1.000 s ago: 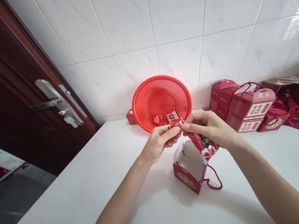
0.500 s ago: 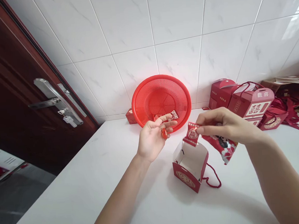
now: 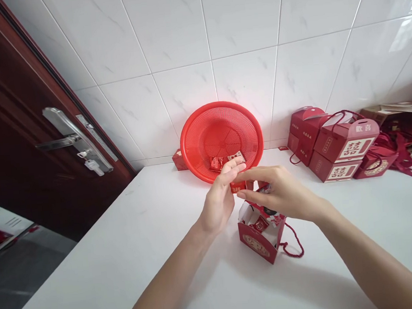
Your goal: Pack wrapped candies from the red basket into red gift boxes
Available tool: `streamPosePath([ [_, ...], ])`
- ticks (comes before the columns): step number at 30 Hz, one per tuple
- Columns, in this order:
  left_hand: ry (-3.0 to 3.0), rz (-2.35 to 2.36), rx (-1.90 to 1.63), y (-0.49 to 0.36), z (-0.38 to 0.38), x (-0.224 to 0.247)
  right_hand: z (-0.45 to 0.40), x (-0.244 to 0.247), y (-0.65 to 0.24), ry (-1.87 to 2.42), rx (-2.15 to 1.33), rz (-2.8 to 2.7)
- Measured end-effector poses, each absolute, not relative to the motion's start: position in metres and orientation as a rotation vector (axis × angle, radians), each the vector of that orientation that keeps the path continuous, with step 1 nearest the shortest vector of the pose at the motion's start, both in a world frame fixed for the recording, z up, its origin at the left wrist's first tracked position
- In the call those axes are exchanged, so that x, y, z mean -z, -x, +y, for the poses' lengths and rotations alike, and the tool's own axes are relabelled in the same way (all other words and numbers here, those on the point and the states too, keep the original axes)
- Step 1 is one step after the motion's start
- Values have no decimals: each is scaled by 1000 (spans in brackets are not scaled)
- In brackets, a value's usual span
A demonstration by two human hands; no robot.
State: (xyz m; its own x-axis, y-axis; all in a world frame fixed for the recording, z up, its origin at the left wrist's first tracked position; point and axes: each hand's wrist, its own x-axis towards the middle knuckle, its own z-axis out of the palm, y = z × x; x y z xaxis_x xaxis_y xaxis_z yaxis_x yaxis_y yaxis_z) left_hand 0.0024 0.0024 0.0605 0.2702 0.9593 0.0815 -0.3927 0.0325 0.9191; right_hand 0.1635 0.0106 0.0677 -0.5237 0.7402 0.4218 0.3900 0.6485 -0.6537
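Note:
An open red gift box (image 3: 257, 242) with a white inside and a red cord handle stands before me on the counter. A small red wrapped sweet (image 3: 261, 224) lies inside it. Just above the box my two hands meet. My left hand (image 3: 220, 197) is cupped, its fingers partly hidden, at a red-orange wrapped candy (image 3: 238, 187). Thumb and forefinger of my right hand (image 3: 276, 190) close on that same candy. A red printed snack packet (image 3: 270, 212) hangs under my right hand over the box opening, and its upper part shows between the fingers.
A red plastic basket (image 3: 219, 106) leans against the tiled wall, with several wrapped sweets (image 3: 217, 162) in it. Behind it sits a small red box (image 3: 179, 160). Red gift boxes (image 3: 345, 144) and ribbons (image 3: 404, 151) are piled at the right. A door (image 3: 13, 94) stands left of the counter.
The small red sweet from my right fingers now lies in the box. My right hand has moved left to the candy at my left hand, bringing the snack packet over the box.

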Motion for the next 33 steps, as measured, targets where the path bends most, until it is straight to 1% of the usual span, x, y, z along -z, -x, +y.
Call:
streamPosePath([
  [5, -1194, 677, -1213, -2, -6, -62, 12, -71, -168, 900, -690, -2023],
  [9, -1289, 828, -1319, 6, 3, -63, 15, -79, -178, 848, -748, -1853],
  [15, -1484, 855, -1256, 8, 9, -63, 15, -84, -183, 824, -821, -1778],
  [21, -1529, 845, -1263, 6, 5, -62, 16, -85, -186, 887, -851, -1812],
  [26, -1525, 816, -1273, 5, 5, -60, 17, -84, -189, 860, -857, -1806],
  [33, -1308, 709, -1284, 5, 7, -61, 19, -84, -193, 826, -797, -1788],
])
